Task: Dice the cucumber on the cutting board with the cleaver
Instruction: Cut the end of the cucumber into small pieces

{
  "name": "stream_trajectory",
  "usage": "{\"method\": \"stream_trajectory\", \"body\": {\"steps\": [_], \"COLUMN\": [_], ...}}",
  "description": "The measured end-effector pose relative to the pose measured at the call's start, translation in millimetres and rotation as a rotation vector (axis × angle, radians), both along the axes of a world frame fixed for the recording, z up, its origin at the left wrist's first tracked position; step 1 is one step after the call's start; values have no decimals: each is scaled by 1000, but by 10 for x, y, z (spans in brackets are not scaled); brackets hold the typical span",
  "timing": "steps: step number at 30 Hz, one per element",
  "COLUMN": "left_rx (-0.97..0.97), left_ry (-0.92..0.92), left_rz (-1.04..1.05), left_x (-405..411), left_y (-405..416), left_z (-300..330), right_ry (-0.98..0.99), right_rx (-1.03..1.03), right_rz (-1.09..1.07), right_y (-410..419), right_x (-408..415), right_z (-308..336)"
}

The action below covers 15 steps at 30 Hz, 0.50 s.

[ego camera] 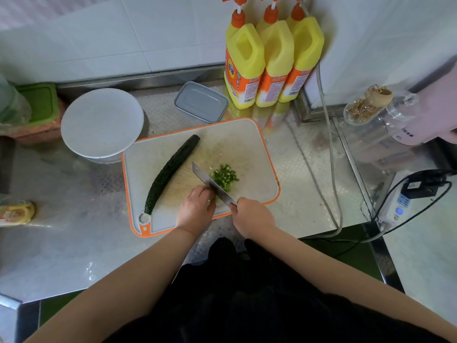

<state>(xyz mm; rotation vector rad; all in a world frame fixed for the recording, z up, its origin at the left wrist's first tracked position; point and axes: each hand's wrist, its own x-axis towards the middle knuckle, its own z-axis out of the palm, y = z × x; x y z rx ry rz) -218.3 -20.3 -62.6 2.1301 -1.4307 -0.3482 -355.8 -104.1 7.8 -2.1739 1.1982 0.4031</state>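
Note:
A long dark green cucumber piece [170,173] lies diagonally on the white, orange-rimmed cutting board [247,144]. A pile of small green diced pieces [225,178] sits to the right of the cleaver [210,183] blade. My right hand [252,216] grips the cleaver's handle at the board's near edge. My left hand [196,206] lies with curled fingers against the blade's left side, over a small green bit; what it holds is mostly hidden.
A white bowl [102,122] stands left of the board, a grey lidded box [200,102] behind it, three yellow bottles [272,63] at the back. A glass jar [376,105], cables and a power strip [400,206] lie to the right.

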Motion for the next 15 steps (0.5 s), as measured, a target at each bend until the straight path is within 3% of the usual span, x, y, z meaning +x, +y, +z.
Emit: {"method": "stream_trajectory", "body": {"steps": [15], "left_rx": [21], "left_ry": [26], "left_rz": [3], "left_x": [42], "left_y": [59], "left_z": [-67], "right_ry": [-13], "right_rx": [166], "right_rz": [-128], "right_y": [-233], "right_x": [99], "right_z": [-84]}}
